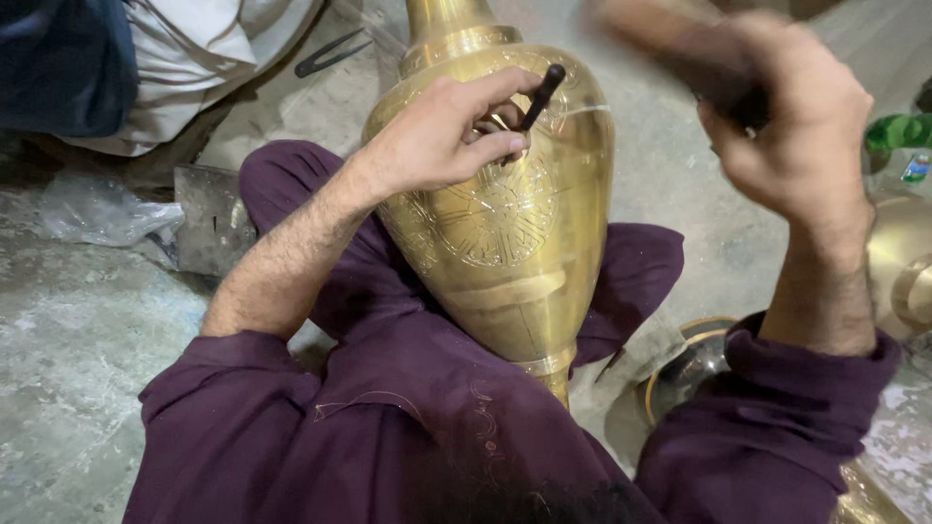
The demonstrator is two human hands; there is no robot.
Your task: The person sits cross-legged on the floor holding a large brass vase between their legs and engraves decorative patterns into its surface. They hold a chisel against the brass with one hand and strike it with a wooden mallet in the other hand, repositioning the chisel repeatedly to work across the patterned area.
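A tall brass vase point(505, 223) with an engraved round pattern lies tilted across my lap, its neck pointing away. My left hand point(437, 136) rests on its upper body and grips a dark metal chisel point(540, 97), tip against the brass. My right hand point(791, 116) is raised at the upper right, closed around a blurred dark hammer handle point(680, 49). I sit cross-legged in purple clothes.
A grey concrete floor point(68, 330) surrounds me. A crumpled clear plastic bag point(97, 209) and a flat metal block point(209, 218) lie left. A dark forked tool point(330, 53) lies at the back. Brass pieces point(903, 262) and a green bottle point(898, 131) sit right.
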